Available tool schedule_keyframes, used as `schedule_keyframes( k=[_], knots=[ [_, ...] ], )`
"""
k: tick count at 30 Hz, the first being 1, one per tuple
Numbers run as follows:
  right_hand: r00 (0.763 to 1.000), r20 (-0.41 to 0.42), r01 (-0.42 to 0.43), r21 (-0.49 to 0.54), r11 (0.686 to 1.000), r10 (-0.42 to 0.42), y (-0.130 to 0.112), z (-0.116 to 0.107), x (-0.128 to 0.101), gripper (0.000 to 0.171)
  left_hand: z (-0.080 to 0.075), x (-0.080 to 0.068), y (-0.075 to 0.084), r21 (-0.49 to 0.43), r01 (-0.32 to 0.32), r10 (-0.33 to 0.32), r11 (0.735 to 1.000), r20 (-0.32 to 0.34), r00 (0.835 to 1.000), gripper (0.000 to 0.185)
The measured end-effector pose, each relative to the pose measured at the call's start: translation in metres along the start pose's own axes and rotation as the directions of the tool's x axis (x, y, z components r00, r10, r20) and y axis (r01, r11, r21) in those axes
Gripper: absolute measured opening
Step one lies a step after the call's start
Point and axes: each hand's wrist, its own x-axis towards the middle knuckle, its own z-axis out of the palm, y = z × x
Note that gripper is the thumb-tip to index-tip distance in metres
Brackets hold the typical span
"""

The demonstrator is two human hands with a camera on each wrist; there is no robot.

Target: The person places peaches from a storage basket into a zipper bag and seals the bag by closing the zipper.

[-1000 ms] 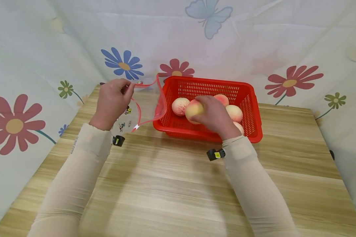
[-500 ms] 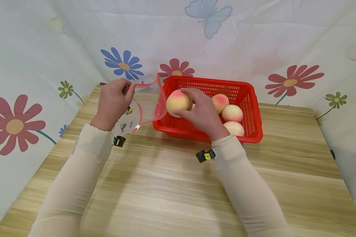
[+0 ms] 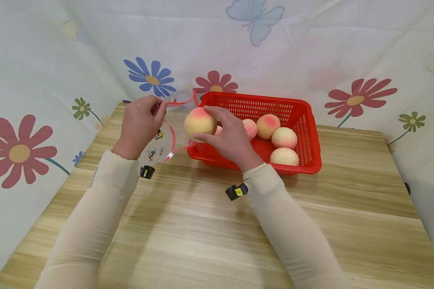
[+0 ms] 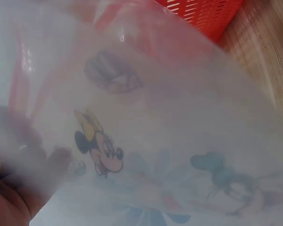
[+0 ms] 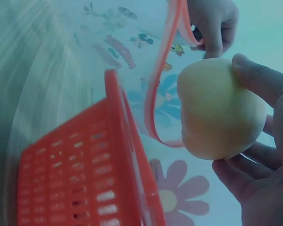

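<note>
While the left hand (image 3: 139, 122) pinches the clear bag's (image 3: 166, 136) red rim, the right hand (image 3: 231, 138) cups a peach (image 3: 199, 122).

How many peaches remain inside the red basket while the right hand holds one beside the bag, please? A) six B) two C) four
C: four peaches lie in the red basket, while the right hand grips a fifth peach at the mouth of the clear bag that the left hand pinches.

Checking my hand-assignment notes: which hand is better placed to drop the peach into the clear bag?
Right. The right hand already grips the peach beside the bag mouth, which the left hand pinches open.
</note>
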Motion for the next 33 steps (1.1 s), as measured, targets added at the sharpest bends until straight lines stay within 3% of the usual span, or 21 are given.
schedule_keyframes(
  k=[18,27,33],
  knots=[
    [0.998,0.058,0.04,-0.067,0.997,-0.036,0.001,0.032,0.011,0.067,0.0,-0.001,0.006,-0.025,-0.053,0.052,0.998,-0.05,0.997,0.032],
    [0.995,0.095,0.007,-0.08,0.997,0.001,0.001,0.037,0.011,0.062,-0.003,-0.001,0.006,-0.018,-0.046,0.045,0.999,-0.046,0.998,0.032],
    [0.997,0.074,0.012,-0.099,0.995,-0.005,0.0,0.036,0.01,0.057,-0.006,-0.001,0.005,-0.005,-0.041,0.041,0.999,-0.047,0.998,0.032]
  ],
)
